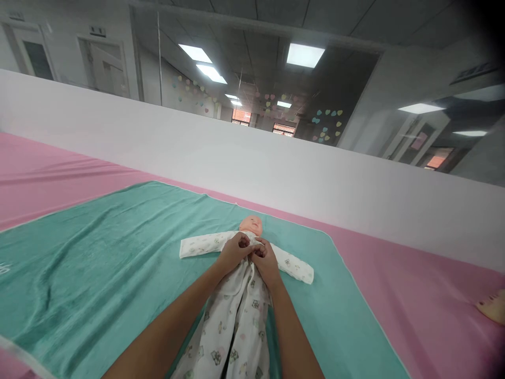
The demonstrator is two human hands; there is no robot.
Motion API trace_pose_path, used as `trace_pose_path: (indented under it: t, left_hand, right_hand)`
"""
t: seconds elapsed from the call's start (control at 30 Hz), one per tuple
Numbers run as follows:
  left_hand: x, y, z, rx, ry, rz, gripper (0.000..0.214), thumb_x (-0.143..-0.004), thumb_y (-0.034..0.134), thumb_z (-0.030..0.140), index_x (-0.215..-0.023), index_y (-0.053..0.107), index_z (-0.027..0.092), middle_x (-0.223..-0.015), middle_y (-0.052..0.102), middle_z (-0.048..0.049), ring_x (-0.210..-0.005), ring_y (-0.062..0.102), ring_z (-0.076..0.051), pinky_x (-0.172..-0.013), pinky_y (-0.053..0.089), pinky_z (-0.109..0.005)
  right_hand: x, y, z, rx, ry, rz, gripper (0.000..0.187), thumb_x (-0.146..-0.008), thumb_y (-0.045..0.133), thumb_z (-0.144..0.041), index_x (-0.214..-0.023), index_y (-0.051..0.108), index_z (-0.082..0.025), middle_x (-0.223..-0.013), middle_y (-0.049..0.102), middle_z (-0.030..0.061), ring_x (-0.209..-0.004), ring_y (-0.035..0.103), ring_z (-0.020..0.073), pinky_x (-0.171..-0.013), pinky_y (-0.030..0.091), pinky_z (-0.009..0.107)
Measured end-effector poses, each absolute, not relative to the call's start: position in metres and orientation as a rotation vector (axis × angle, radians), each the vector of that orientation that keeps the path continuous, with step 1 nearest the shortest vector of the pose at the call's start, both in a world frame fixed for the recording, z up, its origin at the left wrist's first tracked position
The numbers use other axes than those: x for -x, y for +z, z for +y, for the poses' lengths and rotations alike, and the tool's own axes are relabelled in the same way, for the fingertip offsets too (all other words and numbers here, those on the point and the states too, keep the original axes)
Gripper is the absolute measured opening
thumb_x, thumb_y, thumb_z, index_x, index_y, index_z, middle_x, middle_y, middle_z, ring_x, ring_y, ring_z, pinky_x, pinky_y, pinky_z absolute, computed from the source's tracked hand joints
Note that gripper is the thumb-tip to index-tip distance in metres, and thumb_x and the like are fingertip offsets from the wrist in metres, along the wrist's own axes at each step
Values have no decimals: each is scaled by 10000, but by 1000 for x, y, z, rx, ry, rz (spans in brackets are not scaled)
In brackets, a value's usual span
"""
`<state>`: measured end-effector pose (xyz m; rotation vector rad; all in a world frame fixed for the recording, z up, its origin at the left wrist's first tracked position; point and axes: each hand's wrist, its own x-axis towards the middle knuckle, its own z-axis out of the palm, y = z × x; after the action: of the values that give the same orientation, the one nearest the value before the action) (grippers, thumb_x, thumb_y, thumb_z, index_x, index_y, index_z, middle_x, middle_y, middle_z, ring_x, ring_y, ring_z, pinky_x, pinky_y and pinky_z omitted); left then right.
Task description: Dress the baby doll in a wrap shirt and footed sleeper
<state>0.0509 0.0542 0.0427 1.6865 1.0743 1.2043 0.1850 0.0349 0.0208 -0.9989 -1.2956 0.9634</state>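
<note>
A baby doll [251,225] lies on its back on a green towel [130,252], its head toward the white wall. It wears a white baby outfit [219,326] with small printed animals, the sleeves spread out to both sides. Over the doll's chest, my left hand [235,253] pinches the front of the outfit. My right hand [267,262] is closed on the same front edge, its fingertips meeting those of the left. Whatever fastener lies between the fingertips is hidden. Below the hands the outfit's front falls apart in a narrow gap.
Pink cloth [398,263] spreads beneath the towel. A low white wall [236,158] with glass above it runs along the far side. At the right edge part of a foot [493,307] shows on the pink cloth.
</note>
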Motion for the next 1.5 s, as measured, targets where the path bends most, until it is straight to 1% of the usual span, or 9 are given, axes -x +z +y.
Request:
trace_pose_path:
  t: [0.1,0.23,0.33,0.47,0.73,0.9,1.03,1.27,1.5]
  left_hand:
    - [-52,42,55,-1683,1218,1116,143,-689,570,259,-795,513,183,-644,541,40,-587,515,-109,-529,392,-213]
    - [-53,35,60,-1601,1252,1041,150,-661,515,175,-811,513,184,-685,563,34,-624,537,-108,-549,415,-207]
    - [-53,32,63,-1571,1259,1005,161,-653,516,171,-814,515,181,-683,564,34,-619,534,-105,-552,414,-205]
    - [-52,30,64,-1556,1280,996,164,-651,513,166,-814,517,175,-689,564,28,-629,534,-107,-567,407,-210]
    - [-47,33,62,-1483,1263,953,159,-642,556,180,-794,507,182,-669,571,37,-609,534,-106,-569,393,-214]
    - [-44,41,57,-1509,1224,909,158,-666,591,220,-798,518,175,-710,590,21,-671,552,-117,-626,414,-223]
    - [-45,41,58,-1657,1198,1015,147,-678,596,259,-790,577,166,-714,604,5,-688,554,-139,-637,418,-240]
    - [-45,39,61,-1773,1184,1074,127,-695,572,221,-786,638,162,-729,635,-6,-711,571,-150,-676,427,-252]
    - [-44,40,59,-1838,1188,1057,235,-719,544,197,-910,679,172,-753,656,-3,-722,576,-149,-698,437,-257]
  right_hand:
    - [-185,21,35,1012,931,-1343,560,-664,638,-237,-1196,469,-188,-745,609,-7,-588,489,128,-557,389,241]
    - [-188,21,34,967,970,-1340,368,-729,616,-321,-1066,537,-197,-724,586,-8,-630,514,129,-594,405,240]
    - [-190,19,36,1008,968,-1298,282,-745,602,-368,-976,587,-205,-740,596,-2,-664,530,136,-613,416,242]
    - [-192,17,38,1119,882,-1290,278,-727,610,-405,-922,629,-207,-764,618,4,-659,528,143,-599,417,249]
    - [-193,15,39,1154,822,-1317,212,-744,593,-396,-812,628,-198,-692,585,-10,-626,497,139,-576,401,243]
    - [-193,15,39,1154,824,-1342,199,-747,582,-377,-811,627,-193,-685,578,-10,-618,484,138,-573,391,239]
    - [-193,17,39,1180,796,-1362,184,-738,578,-357,-805,630,-194,-705,592,-9,-627,489,143,-596,387,248]
    - [-193,18,38,1191,784,-1368,141,-741,558,-309,-797,621,-196,-672,555,-25,-615,458,136,-589,362,243]
    - [-195,16,38,1137,853,-1351,206,-778,551,-372,-847,630,-195,-723,568,-11,-639,466,138,-595,372,245]
